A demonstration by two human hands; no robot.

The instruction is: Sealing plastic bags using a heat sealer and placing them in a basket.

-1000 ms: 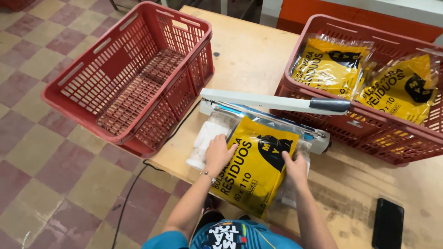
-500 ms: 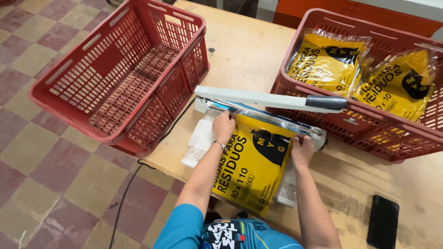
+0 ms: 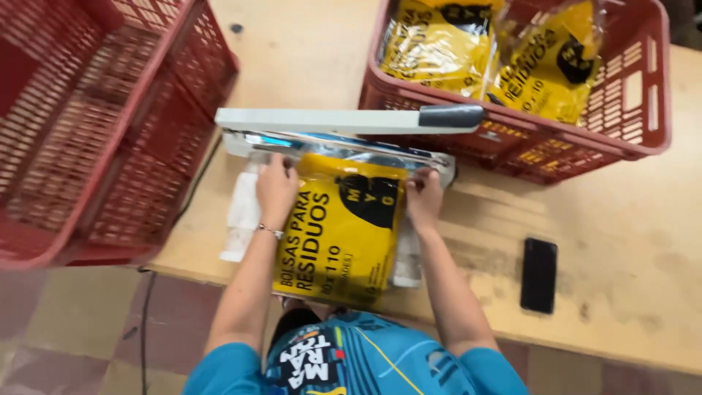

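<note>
Both hands, left hand (image 3: 276, 189) and right hand (image 3: 425, 197), pinch the glossy yellow plastic packet (image 3: 340, 230) under the long grey sealer bar (image 3: 349, 119) at twelve o'clock.

Left red basket (image 3: 95, 132) cut off at frame edge

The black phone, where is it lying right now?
In the head view the black phone lies flat on the wooden table, off to the person's right, beyond the right hand and below the red crate of yellow packs.

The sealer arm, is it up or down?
Up: the sealer arm is lifted above the yellow packet, a gap showing beneath it.
</note>
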